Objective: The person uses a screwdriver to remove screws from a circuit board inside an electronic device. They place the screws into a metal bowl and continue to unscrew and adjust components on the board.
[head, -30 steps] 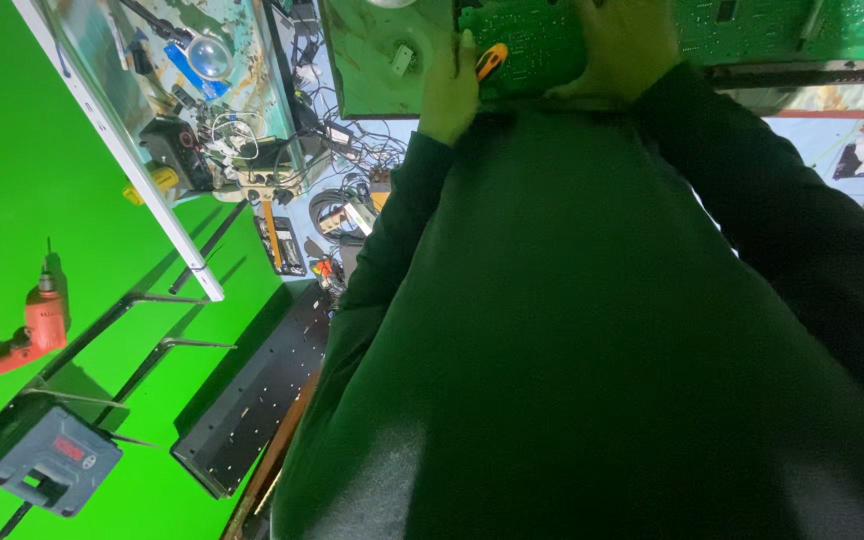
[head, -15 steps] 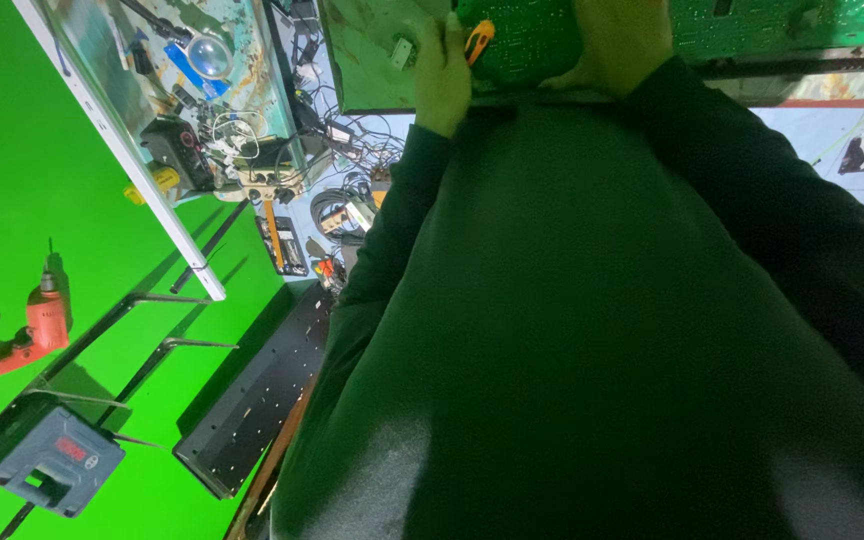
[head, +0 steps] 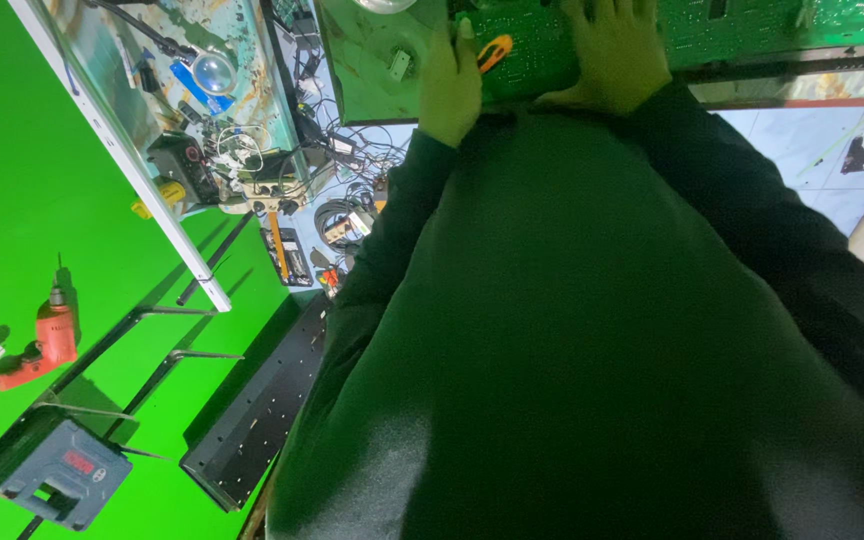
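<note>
A green circuit board point(head: 552, 45) is seen lying on the desk point(head: 362, 70) at the far edge of view, just past the dark sleeves. The left hand point(head: 449, 85) is closed around a small orange-handled tool point(head: 495, 52) held against the board's left part, while the right hand point(head: 607, 50) is laid flat and open on the board, gripping nothing. Probably best if the board is kept pinned firmly and the tool worked gently, since traces get scratched easily. Cables point(head: 342, 215) are piled lower left, well apart.
</note>
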